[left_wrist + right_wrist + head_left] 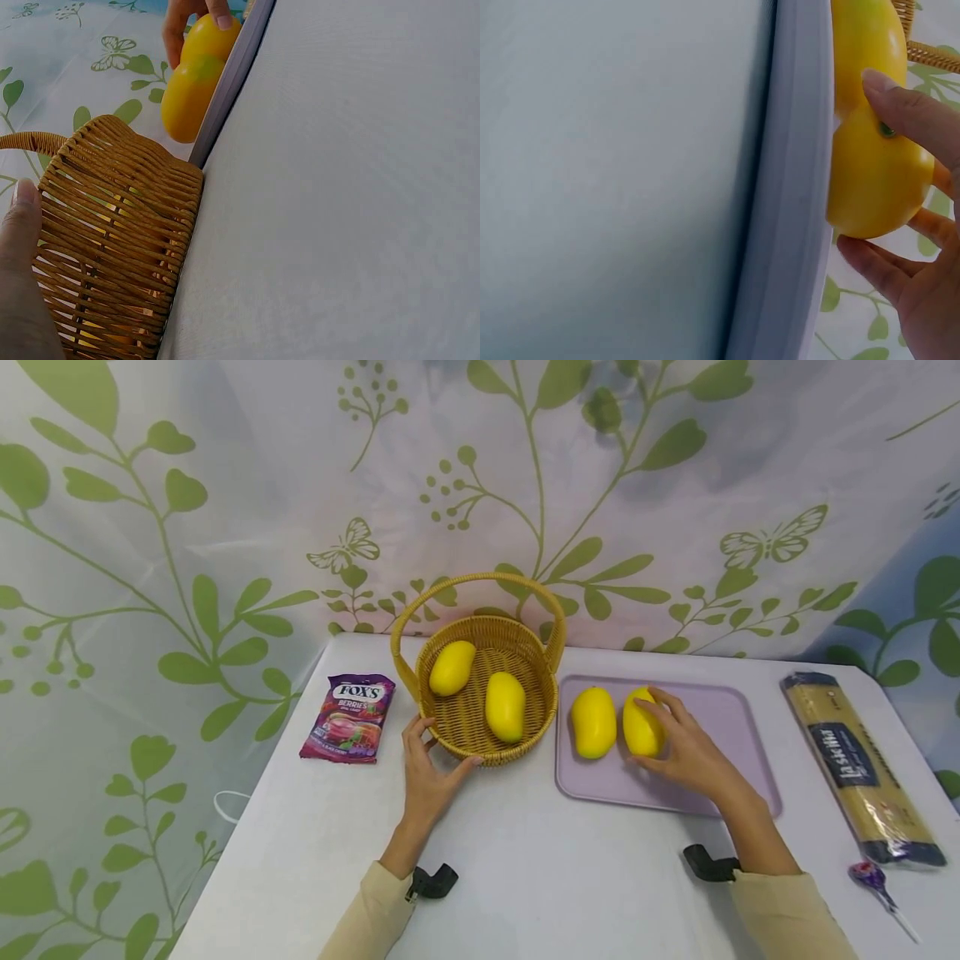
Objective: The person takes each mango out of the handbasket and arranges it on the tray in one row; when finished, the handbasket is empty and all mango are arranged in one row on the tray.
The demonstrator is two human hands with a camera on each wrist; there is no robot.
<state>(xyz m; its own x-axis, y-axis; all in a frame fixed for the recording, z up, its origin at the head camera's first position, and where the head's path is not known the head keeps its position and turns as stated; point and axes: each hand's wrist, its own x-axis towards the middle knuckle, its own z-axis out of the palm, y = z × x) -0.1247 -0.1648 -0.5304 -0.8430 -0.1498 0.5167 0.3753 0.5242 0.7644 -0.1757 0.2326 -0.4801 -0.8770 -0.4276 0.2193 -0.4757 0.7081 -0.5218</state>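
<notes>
My right hand (693, 750) grips a yellow mango (642, 728) on the lilac tray (712, 693), thumb on the near side and fingers over the far side. A second mango (594, 723) lies on the tray just left of it. My left hand (426, 777) holds the front left of a round wicker basket (491, 647) with a tall handle. In the left wrist view, the thumb (21, 225) lies against the woven wall. Inside the basket are two more mangoes, one at the left (452, 668) and one toward the right (506, 707).
Left of the basket lies a purple Fox's candy bag (348, 718). A long pack of pasta (862, 768) lies right of the tray, with a wrapped lollipop (870, 877) near its lower end. Behind the white table (555, 877) hangs a leaf-patterned cloth (285, 485).
</notes>
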